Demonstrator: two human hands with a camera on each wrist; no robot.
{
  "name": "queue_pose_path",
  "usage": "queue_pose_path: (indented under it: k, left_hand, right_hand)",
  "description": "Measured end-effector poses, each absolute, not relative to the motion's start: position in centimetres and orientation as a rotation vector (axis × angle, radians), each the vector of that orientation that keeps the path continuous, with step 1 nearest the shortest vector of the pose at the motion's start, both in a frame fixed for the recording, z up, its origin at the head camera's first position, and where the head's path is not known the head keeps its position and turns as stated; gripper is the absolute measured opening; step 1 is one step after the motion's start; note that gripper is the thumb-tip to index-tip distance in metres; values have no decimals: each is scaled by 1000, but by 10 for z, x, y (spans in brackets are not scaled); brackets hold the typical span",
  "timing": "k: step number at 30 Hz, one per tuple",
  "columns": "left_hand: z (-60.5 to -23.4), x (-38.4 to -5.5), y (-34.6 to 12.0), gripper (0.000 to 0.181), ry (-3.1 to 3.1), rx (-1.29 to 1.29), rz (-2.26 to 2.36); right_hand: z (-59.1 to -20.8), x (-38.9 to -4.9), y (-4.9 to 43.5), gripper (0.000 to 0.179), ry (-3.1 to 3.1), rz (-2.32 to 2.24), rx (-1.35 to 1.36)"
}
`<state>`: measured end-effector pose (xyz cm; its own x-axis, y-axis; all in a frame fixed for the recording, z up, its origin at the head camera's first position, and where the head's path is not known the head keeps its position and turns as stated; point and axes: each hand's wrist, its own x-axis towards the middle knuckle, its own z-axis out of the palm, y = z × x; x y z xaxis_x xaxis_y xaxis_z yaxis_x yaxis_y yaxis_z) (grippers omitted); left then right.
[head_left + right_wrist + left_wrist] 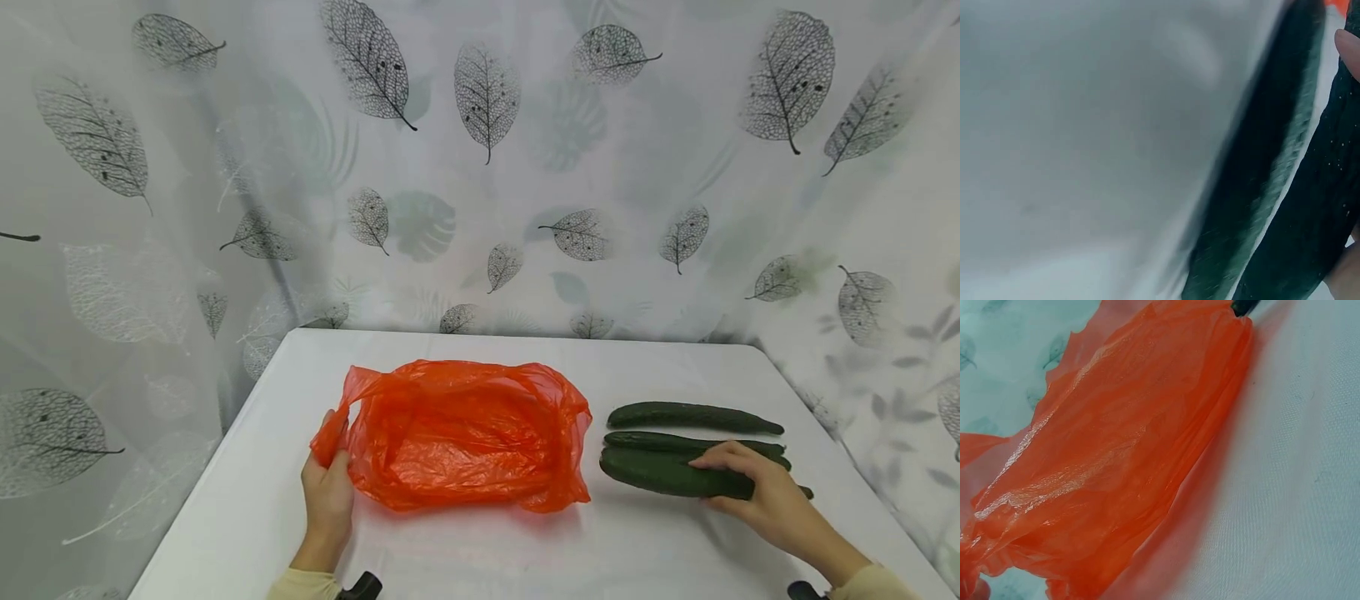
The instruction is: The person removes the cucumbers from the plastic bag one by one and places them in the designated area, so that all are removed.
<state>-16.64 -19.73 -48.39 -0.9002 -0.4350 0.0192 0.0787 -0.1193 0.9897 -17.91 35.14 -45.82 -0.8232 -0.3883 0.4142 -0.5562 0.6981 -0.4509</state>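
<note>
A thin orange-red plastic bag (468,442) lies crumpled on the white table. My left hand (327,492) grips its gathered handle at the left end, and the bag fills much of the left wrist view. To the right of the bag, my right hand (776,504) holds the nearest dark green cucumber (652,471), thumb on the near side and fingers over the top. Just behind lies a second cucumber (652,439), partly hidden by the held one and the hand. A third cucumber (693,415) lies farthest back. Whether the held cucumber touches the table is unclear.
The white table (540,558) extends under the bag and cucumbers. A pale curtain (480,192) printed with leaves hangs behind it and along both sides. Dark wrist devices (362,586) show at both sleeves.
</note>
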Motion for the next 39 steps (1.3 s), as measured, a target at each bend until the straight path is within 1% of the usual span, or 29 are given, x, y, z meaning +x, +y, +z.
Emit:
queue_pose_path:
  k: [6,14,20,29,39]
  left_hand:
    - [-485,-167,-196,60,-1859,407,-2045]
    - [-488,-169,-198,60,-1883,407,-2004]
    - [-490,-169,-198,59,-1902,410,-1990]
    - [-491,-171,-199,62,-1887,418,-2027]
    - [-490,-169,-200,62,-1847,421,-2029]
  right_hand:
    - [-469,-177,364,62,-2652,748,762]
    - [-472,-180,365,65,-2657,465,774]
    - [-479,-182,365,63,-2655,402,741]
    - [-485,-184,365,65,-2624,376,729]
    - [-485,-183,367,59,-2679,358,729]
